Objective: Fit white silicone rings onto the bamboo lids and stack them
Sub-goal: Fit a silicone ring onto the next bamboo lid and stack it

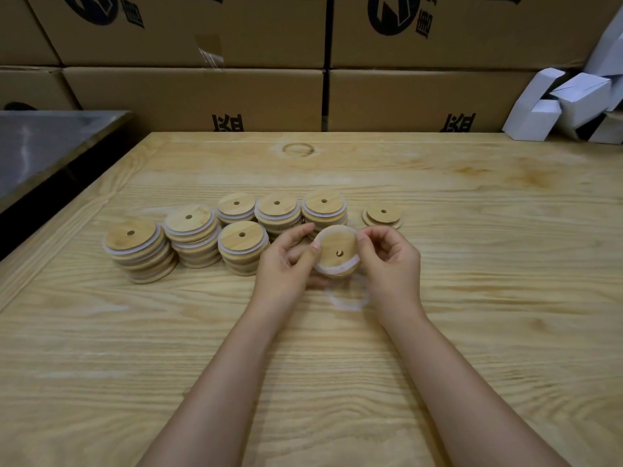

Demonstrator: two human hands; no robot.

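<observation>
Six stacks [193, 237] of ringed lids stand left of centre on the counter [472, 332]. Just right of them, our left hand [286, 264] holds a tilted lid [337, 246] above the counter, thumb and fingers curled round its left edge. A ring [334, 271] sits partly along the lid's lower rim. A loose ring [350, 307] lies on the counter beneath. Our right hand [392, 261] pinches the ring at the lid's upper right edge. A bare lid [383, 215] rests behind it, apart.

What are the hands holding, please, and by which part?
The left hand and right hand hold a bamboo lid by opposite sides of its rim.
</observation>
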